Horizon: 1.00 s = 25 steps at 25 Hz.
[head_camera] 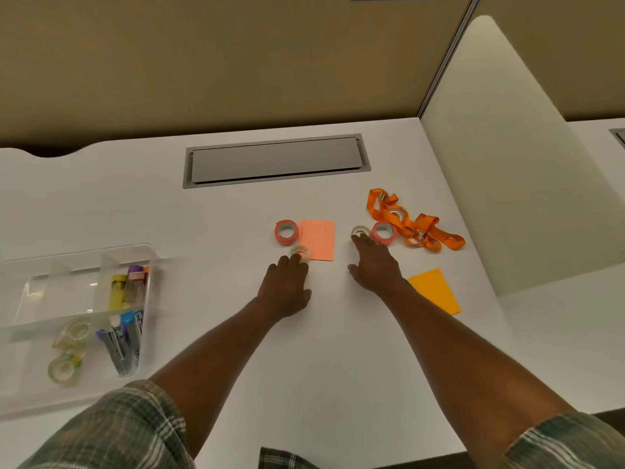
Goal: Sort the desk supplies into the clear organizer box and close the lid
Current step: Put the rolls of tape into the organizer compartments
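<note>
Grey cable hatch [275,161] set in white desk [101,204] — tan partition [203,62] behind

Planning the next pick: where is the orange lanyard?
Head view, right side: the orange lanyard lies just right of a pink tape roll, beyond the right hand.

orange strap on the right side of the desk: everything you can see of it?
The orange strap looks like flat woven ribbon, bunched in loose loops on the white desk, with small metal fittings at a few spots. It lies just right of the pink tape roll, seemingly touching it. No hand holds it; the right hand reaches to a clear roll nearby.
</note>
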Motion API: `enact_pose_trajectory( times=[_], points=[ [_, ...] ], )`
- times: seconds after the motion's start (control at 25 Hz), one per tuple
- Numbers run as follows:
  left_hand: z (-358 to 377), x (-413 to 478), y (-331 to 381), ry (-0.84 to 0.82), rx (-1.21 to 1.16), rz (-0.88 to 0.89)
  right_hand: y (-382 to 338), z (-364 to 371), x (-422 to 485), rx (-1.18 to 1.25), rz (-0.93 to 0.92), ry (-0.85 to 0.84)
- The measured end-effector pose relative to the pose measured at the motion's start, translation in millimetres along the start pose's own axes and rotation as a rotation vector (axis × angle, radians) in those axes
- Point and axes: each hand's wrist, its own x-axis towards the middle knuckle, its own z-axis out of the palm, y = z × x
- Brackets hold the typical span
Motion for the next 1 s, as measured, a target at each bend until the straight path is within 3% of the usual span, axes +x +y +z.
enact_pose_trajectory(
  times=[0.32,0.52,0.64,0.76,1.0],
  points=[
    [9.9,-41.8,3.4,0.075,-0.067,0.016,-15.2,20.5,-29.2,-0.104,0.035,0.119],
    [16.1,-74.9,-11.9,0.123,-0.141,-0.033,-50.5,27.8,-56.9,0.316,0.152,0.127],
    [13.5,-96.3,-26.4,0.16,-0.298,-0.086,-89.2,34.9,-71.2,0.499,0.186,0.167],
    [6.4,-124.7,-46.4,0.231,-0.507,-0.157,-133.0,43.8,-86.2,0.759,0.206,0.093],
    [-8.7,-188.9,-115.3,0.391,-0.771,-0.346,-236.4,65.3,-101.8,0.832,0.055,-0.009]
  ],
)
